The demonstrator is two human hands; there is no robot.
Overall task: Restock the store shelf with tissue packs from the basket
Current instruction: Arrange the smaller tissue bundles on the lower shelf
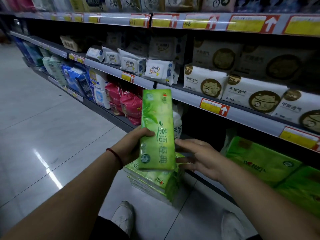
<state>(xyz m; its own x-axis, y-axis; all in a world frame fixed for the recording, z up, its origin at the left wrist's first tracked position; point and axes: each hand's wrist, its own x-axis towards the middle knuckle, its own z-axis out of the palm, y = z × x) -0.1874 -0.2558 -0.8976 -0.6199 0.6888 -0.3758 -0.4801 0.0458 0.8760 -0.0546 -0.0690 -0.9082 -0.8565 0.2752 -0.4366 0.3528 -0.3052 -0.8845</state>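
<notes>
The green pack [157, 129] hides part of the floor stack [155, 184] and the fingers of the left hand [131, 146].

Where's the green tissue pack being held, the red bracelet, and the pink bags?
green tissue pack [158, 118], head view, on the middle of its printed front.
red bracelet [115, 155], head view, on the cord across the left wrist.
pink bags [131, 105], head view, on the front of the nearest bag.

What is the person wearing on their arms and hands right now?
Both forearms are bare, with no sleeves in view. The left hand and right hand have no gloves, and I see no rings. A thin red cord bracelet circles the left wrist; the right wrist carries nothing visible.
</notes>
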